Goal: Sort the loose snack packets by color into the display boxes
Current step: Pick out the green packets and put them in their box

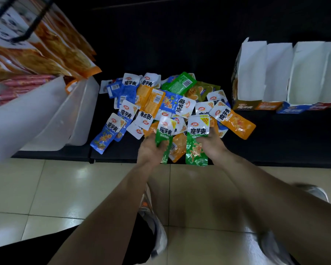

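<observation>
Two green snack packets are in hand at the near edge of the mixed pile (pixel 155 100) on the black shelf (pixel 275 140). The left hand (pixel 150 150) curls round the left green packet (pixel 163 138), and the right hand (pixel 210 144) grips the right green packet (pixel 197 148) by its side. This looks like the gathering of greens. Next, both need carrying right to the display boxes (pixel 275 73). Which box takes green is unclear: white flaps hide the insides, the far box is cut off, and the fingertips are hidden under the packets.
</observation>
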